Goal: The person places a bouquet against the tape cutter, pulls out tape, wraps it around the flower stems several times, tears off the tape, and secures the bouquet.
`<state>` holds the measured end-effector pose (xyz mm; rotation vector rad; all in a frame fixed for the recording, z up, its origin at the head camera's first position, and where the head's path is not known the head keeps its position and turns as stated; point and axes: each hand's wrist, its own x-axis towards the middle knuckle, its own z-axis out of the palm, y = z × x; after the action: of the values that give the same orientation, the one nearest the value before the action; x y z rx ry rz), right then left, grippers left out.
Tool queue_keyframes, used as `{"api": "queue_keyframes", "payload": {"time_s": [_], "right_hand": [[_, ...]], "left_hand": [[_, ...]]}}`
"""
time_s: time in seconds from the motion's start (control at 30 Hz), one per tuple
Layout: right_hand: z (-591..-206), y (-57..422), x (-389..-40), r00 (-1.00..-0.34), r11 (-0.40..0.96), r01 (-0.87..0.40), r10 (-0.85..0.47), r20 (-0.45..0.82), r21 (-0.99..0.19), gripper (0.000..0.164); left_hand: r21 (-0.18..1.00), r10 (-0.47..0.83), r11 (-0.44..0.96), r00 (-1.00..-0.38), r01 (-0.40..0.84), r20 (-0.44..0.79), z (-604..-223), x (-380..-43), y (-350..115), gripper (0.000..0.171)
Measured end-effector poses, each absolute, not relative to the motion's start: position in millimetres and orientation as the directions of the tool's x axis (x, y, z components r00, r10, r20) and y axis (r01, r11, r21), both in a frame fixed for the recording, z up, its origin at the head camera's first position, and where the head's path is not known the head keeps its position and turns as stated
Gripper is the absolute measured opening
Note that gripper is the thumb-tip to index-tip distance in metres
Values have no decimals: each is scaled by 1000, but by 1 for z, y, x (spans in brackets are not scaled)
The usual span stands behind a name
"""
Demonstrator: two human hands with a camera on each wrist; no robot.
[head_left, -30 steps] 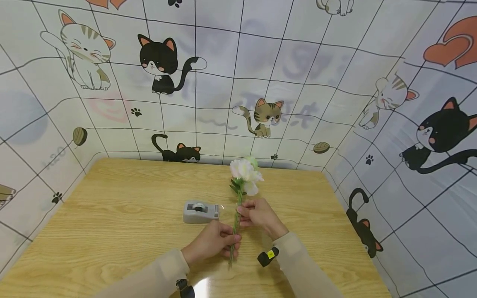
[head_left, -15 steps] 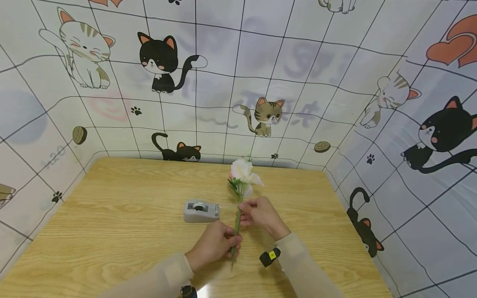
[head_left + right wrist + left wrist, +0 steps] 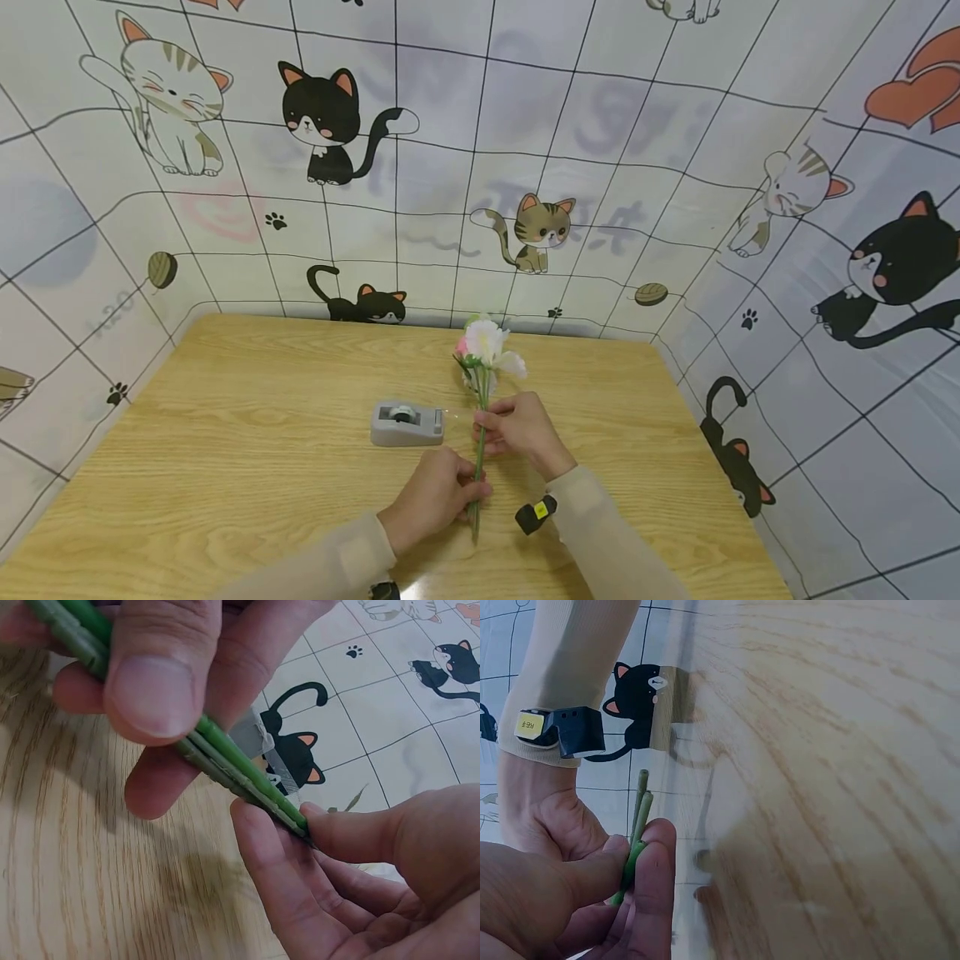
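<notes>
My left hand [image 3: 433, 493] pinches the lower stems of a small bunch of flowers [image 3: 480, 467], near their cut ends. Higher up, below the leaves, my right hand [image 3: 522, 429] pinches the same green stems [image 3: 232, 761] between thumb and fingers. A white bloom [image 3: 486, 340] and a pink bloom [image 3: 461, 346] top the bunch, which points away from me. Several stems lie side by side, their ends [image 3: 643, 799] poking out past the left fingers. A faint clear strip [image 3: 452, 414] shows between the grey tape dispenser [image 3: 405, 425] and the stems.
Both hands work above a wooden table [image 3: 262, 433], with the dispenser just left of the stems. A cat-print grid cloth [image 3: 450, 167] hangs behind the table and along its sides. A black wrist camera [image 3: 536, 514] sits on the right cuff.
The flowers have turned between the fingers, so the pink bloom now shows on the left. My left hand has shifted slightly right and towards me; the right hand has hardly moved.
</notes>
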<state>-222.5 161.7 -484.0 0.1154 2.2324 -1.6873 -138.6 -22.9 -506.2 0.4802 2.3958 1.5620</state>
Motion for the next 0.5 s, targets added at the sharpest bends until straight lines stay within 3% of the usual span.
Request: {"api": "queue_keyframes", "payload": {"time_s": [0.5], "right_hand": [[-488, 165, -226, -928, 279, 275, -173, -329, -920, 26]], "left_hand": [[949, 419, 309, -904, 57, -82, -513, -142, -31, 10]]}}
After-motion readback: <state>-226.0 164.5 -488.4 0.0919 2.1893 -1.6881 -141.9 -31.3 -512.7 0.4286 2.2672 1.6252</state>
